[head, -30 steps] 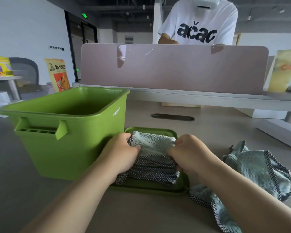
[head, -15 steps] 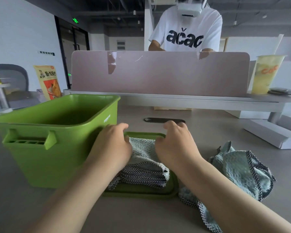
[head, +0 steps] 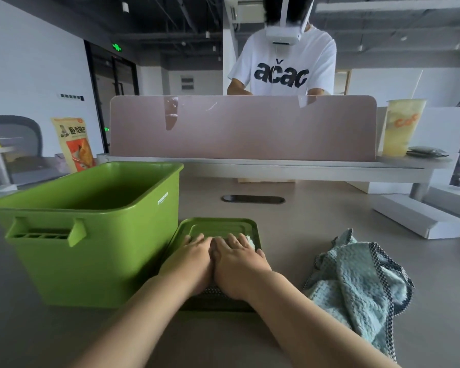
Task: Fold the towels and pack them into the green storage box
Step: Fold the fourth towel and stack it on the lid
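Two flattened hands, left hand (head: pixel 194 258) touching right hand (head: pixel 239 262), press fuzzy folded towel (head: pixel 251 242) onto ridged lid (head: pixel 221 226) beside box (head: pixel 91 261).

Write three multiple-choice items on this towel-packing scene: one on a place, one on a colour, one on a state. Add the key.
1. Where does the folded towel lie?
A. on the green lid beside the green storage box
B. inside the storage box
C. on the far shelf

2. What colour is the crumpled towel to the right of the lid?
A. red
B. yellow
C. pale blue

3. What are the left hand and the right hand doing?
A. gripping the box's handle
B. pressing flat on the folded towel
C. lifted in the air

Key: 1 A, a towel corner shows past the fingertips, on the lid. 2 C, its fabric is pale blue with a checked border. 3 B, both hands lie side by side on the towel, fingers straight.
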A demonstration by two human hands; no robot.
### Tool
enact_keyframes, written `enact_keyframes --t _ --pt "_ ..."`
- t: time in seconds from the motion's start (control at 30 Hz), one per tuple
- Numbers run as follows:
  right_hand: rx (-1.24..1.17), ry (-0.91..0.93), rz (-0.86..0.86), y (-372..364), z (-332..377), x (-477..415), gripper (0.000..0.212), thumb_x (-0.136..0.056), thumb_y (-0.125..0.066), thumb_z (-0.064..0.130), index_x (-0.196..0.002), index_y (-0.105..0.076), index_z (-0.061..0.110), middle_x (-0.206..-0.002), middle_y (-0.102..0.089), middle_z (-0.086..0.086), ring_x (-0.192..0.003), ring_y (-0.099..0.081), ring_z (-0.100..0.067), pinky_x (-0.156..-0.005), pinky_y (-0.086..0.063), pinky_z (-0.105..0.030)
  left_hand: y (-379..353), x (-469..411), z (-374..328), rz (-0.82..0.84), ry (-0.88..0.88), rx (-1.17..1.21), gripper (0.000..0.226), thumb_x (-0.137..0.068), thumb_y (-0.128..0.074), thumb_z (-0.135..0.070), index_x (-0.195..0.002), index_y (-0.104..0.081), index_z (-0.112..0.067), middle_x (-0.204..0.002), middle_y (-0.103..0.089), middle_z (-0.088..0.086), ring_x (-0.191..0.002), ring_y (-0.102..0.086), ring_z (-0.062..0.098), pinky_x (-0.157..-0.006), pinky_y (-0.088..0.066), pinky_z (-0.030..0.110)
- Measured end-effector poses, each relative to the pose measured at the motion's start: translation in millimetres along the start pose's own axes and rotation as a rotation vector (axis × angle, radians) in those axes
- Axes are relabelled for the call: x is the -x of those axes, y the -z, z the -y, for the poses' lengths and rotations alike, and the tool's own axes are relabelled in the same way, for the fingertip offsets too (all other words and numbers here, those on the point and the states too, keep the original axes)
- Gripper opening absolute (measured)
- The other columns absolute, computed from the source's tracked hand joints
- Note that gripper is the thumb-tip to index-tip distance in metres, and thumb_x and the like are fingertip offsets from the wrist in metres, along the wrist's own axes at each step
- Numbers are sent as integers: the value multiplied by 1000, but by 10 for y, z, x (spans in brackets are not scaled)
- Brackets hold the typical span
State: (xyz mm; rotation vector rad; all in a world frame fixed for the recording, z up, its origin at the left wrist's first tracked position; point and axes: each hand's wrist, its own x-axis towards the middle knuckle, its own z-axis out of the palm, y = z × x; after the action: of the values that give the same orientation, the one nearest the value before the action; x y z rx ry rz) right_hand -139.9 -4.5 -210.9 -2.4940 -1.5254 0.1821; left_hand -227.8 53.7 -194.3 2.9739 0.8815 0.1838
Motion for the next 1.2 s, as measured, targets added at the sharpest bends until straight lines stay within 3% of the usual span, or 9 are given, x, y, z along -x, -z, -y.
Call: enact_keyframes --t 0.2,0.37,0.57,0.8,1.07,1.13,1.2 --pt "-68 -46 38 27 1 38 56 -100 -19 33 -153 -2 25 -162 11 -1 -147 15 -18 -117 0 -49 -45 -14 1 -34 46 81 46 -103 -17 -14 -149 -20 -18 -157 -21 4 -147 -10 19 -115 -5 27" --pt "-77 -93 28 54 15 69 59 -100 -16 38 -153 2 20 -160 19 -3 -146 20 -16 -118 6 -47 -115 -90 54 10 146 161 46 -104 -15 -20 -149 -21 -16 -159 -15 8 -147 -9 23 -116 -9 29" --pt "-58 -113 41 46 21 70 60 -99 -15 41 -153 1 18 -161 13 -3 -146 17 -15 -118 6 -47 -136 -110 53 15 154 159 47 -104 -13 -20 -150 -15 -12 -160 -11 6 -147 -6 21 -116 -6 28" --pt "-66 -163 41 32 -36 78 60 -99 -12 38 -152 3 16 -161 12 0 -147 16 -14 -117 8 -49 -220 -153 167 42 171 207 48 -103 -16 -29 -150 -20 -19 -160 -10 0 -147 -11 21 -118 -15 31" --pt "-19 -320 45 75 57 149 70 -99 -11 46 -149 12 3 -160 14 -13 -147 14 -24 -113 16 -53 -197 -167 137 134 223 167 51 -103 -12 -22 -150 1 -7 -160 10 9 -148 4 22 -120 -7 35" --pt "39 -274 53 138 9 166 71 -98 -18 45 -150 11 5 -161 11 -11 -146 18 -26 -110 19 -54 -153 -163 122 141 239 135 52 -102 -13 -23 -150 -2 -4 -160 6 11 -148 1 22 -120 -9 36" --pt "73 -197 -17 235 -113 250 70 -97 -30 40 -152 3 10 -162 5 -10 -146 18 -27 -111 18 -55 -59 -153 76 67 252 15 51 -101 -20 -24 -148 -16 -4 -159 -9 14 -146 -9 25 -118 -15 40"
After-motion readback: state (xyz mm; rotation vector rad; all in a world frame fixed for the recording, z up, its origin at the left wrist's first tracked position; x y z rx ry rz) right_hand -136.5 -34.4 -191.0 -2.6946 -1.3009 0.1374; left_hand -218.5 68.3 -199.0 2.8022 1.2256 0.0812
